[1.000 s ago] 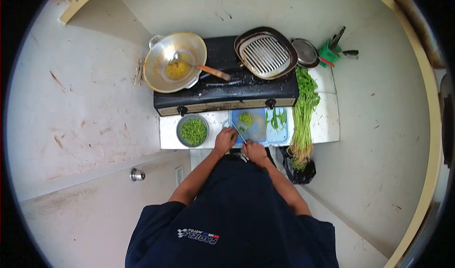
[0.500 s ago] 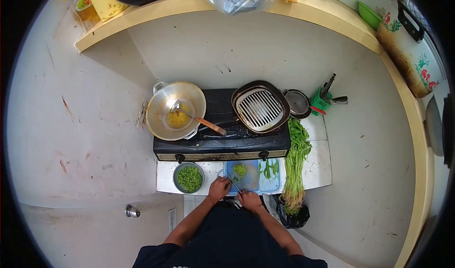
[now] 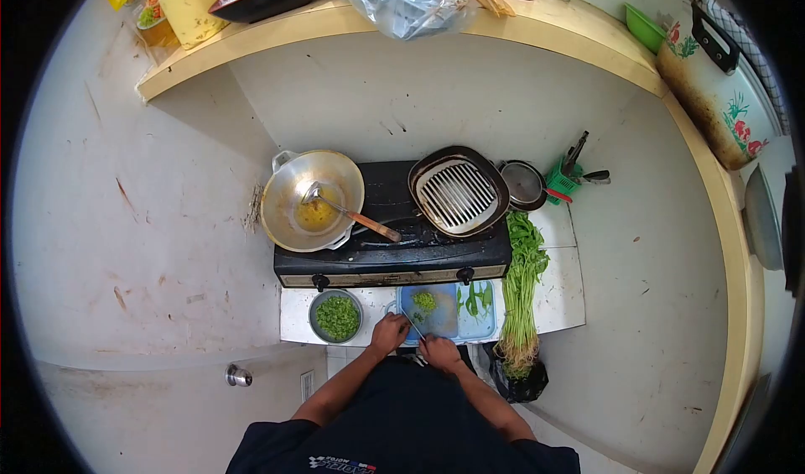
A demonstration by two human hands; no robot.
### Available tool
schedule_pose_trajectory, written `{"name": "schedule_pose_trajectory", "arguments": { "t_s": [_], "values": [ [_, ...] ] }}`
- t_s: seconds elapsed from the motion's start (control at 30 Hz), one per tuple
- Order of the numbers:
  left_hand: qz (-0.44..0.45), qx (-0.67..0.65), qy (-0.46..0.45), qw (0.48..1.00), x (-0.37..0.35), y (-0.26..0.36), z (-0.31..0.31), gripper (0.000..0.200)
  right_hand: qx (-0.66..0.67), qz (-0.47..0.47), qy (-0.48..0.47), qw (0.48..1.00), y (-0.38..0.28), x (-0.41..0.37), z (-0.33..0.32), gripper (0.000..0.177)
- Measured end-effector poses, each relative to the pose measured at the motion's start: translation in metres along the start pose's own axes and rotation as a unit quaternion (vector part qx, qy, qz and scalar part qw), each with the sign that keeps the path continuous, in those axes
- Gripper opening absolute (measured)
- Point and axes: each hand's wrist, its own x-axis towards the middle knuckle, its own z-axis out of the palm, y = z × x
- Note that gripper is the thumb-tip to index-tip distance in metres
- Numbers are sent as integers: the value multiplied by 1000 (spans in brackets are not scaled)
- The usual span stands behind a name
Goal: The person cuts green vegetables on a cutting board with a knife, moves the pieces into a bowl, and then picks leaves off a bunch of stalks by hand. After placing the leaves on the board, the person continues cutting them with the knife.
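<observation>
My right hand (image 3: 439,352) is closed round the handle of a knife (image 3: 414,327), whose blade slants up and left over the near edge of a blue cutting board (image 3: 444,327). Close by the blade's tip, my left hand (image 3: 389,334) has its fingers curled together; what they hold, if anything, is too small to make out. Chopped greens (image 3: 424,301) lie in a small heap on the board, and a few loose green leaves (image 3: 475,299) rest at its right side. To the left stands a grey bowl (image 3: 313,329) filled with finely chopped greens (image 3: 337,317).
Behind the board is a black gas stove (image 3: 386,264) carrying a wok (image 3: 277,210) with a ladle (image 3: 373,226) and a square grill pan (image 3: 459,195). A bundle of leafy stalks (image 3: 521,289) lies right. A loaded shelf (image 3: 335,23) curves overhead.
The whole view has shifted slightly downward as the head moved. Both hands and the knife keep nearly the same place at the board's near edge.
</observation>
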Motion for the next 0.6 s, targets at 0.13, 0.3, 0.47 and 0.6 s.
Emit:
{"name": "schedule_pose_trajectory", "arguments": {
  "t_s": [0.13,0.3,0.47,0.6],
  "values": [
    [4,-22,9,1000,-2,-6,6,11,16,7,9,1000,-5,9,6,45],
    [-9,-27,6,1000,-1,-3,3,9,21,-3,10,1000,-8,8,-6,44],
    [-24,-47,18,998,-1,-4,7,8,7,27,18,999,-3,-6,-3,45],
    [-44,-79,22,996,-2,-7,12,8,23,42,40,998,1,-10,0,45]
  ]
}}
